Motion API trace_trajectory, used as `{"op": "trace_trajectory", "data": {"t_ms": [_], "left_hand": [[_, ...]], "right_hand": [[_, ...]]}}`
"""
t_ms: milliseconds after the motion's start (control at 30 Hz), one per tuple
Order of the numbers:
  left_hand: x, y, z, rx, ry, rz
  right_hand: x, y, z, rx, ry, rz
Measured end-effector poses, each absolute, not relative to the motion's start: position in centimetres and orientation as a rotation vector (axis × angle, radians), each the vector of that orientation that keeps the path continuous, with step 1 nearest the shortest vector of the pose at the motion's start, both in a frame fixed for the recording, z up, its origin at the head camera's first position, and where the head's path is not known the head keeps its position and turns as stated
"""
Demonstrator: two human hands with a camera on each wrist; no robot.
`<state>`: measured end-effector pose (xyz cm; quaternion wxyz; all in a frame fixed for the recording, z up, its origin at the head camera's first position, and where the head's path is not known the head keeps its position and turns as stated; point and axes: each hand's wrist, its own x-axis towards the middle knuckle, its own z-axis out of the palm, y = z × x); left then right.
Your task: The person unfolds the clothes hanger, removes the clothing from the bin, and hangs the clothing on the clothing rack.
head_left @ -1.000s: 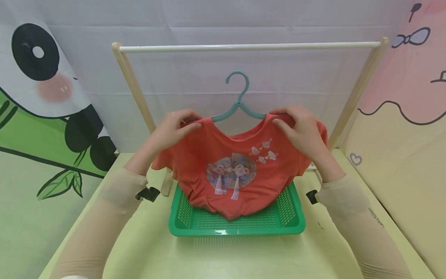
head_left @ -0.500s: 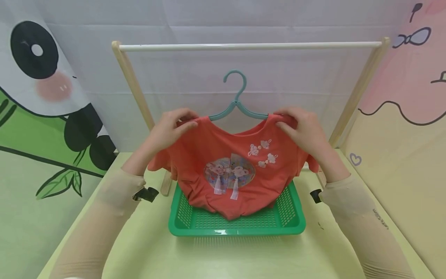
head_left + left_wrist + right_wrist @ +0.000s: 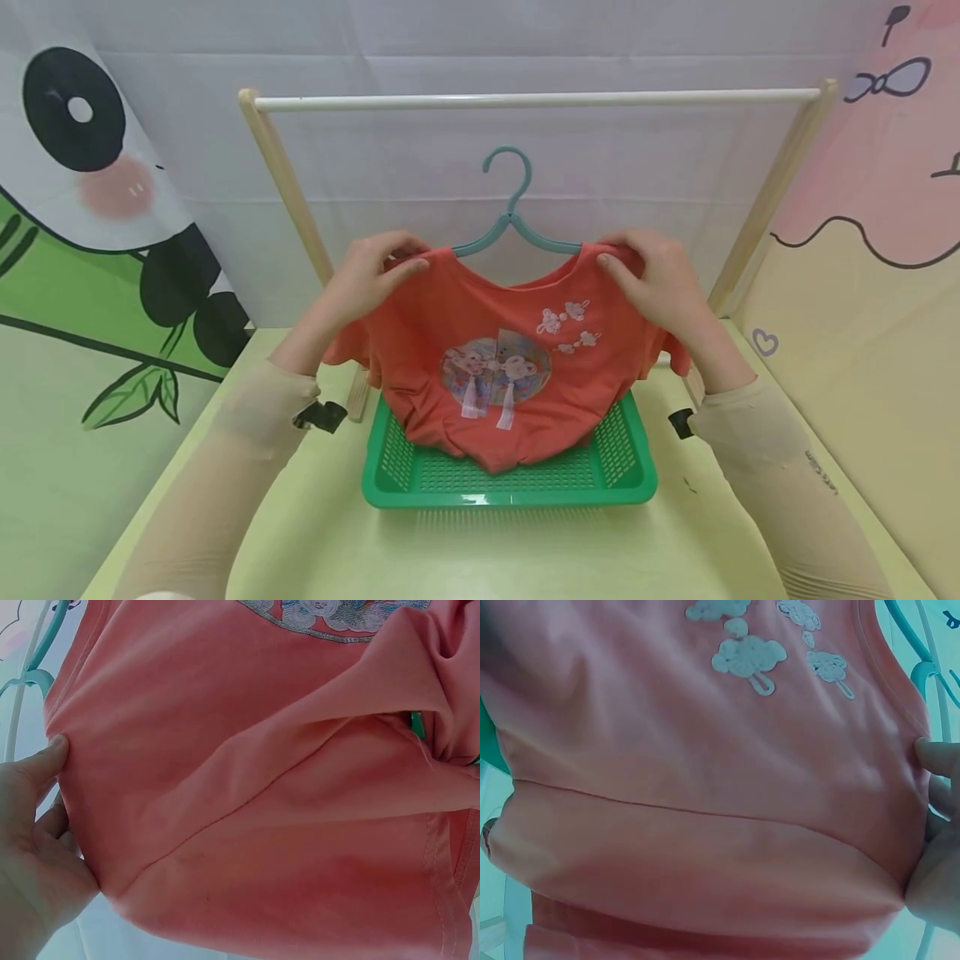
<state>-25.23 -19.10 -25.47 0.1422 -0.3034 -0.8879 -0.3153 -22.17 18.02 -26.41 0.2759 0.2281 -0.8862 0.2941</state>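
Note:
A red short-sleeved T-shirt [image 3: 495, 333] with a round patterned patch and two tassels is held up by its shoulders. Inside its neckline sits a teal clothes hanger [image 3: 510, 218], its hook upright above the collar and its arm ends hidden under the cloth. My left hand [image 3: 375, 271] pinches the shoulder on the left, thumb in front and fingers behind. On the other shoulder my right hand [image 3: 652, 275] grips cloth the same way. Both wrist views show the thumbs pressed on the shirt's top edge. The shirt's lower part droops in folds into a green basket [image 3: 510, 498].
Behind the shirt stands a clothes rack with a white rod [image 3: 540, 102] and wooden side posts [image 3: 772, 200]. The hanger's hook is below the rod in the head view. The basket rests on a pale yellow-green table [image 3: 495, 558], with printed cloth walls around it.
The right hand has shifted slightly outward to the right, and the shirt's neckline is spread a little wider. The hanger has moved slightly up. Both hands keep their hold on the shoulders.

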Motion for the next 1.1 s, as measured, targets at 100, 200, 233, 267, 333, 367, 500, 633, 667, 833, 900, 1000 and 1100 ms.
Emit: {"op": "trace_trajectory", "data": {"t_ms": [100, 200, 233, 267, 333, 367, 500, 633, 667, 833, 900, 1000, 1100], "left_hand": [[-25.4, -18.9, -25.4, -0.864, -2.559, -0.909], [-25.6, -18.9, -25.4, -0.863, -2.546, -0.911], [-25.6, -18.9, -25.4, -0.867, -2.541, -0.915], [-25.7, -18.9, -25.4, -0.874, -2.536, -0.918], [-25.8, -19.0, -25.5, -0.885, -2.534, -0.916], [-25.8, -19.1, -25.5, -0.891, -2.537, -0.914], [-25.8, -19.3, -25.7, -0.892, -2.552, -0.900], [-25.9, -19.4, -25.7, -0.893, -2.552, -0.902], [-25.9, -19.4, -25.7, -0.896, -2.550, -0.906], [-26.1, -19.7, -25.8, -0.904, -2.555, -0.918], [-26.2, -20.0, -25.9, -0.903, -2.546, -0.940], [-26.3, -20.7, -25.9, -0.866, -2.506, -0.980], [-26.2, -21.8, -25.9, -0.803, -2.444, -1.000]], "right_hand": [[-22.2, 18.0, -26.3, 0.623, -2.365, 0.756], [-22.3, 18.0, -26.3, 0.635, -2.340, 0.705], [-22.3, 18.0, -26.3, 0.638, -2.331, 0.692], [-22.4, 18.0, -26.4, 0.640, -2.323, 0.678], [-22.6, 18.0, -26.5, 0.648, -2.307, 0.654], [-22.7, 18.0, -26.6, 0.649, -2.304, 0.647], [-22.7, 17.9, -26.8, 0.641, -2.303, 0.637], [-22.9, 17.7, -27.0, 0.634, -2.295, 0.640], [-22.9, 17.7, -27.0, 0.635, -2.291, 0.640], [-23.1, 17.9, -27.1, 0.642, -2.280, 0.650], [-23.1, 18.0, -27.3, 0.631, -2.287, 0.661], [-23.1, 18.3, -27.6, 0.606, -2.307, 0.674], [-23.2, 18.6, -27.8, 0.597, -2.318, 0.678]]}}
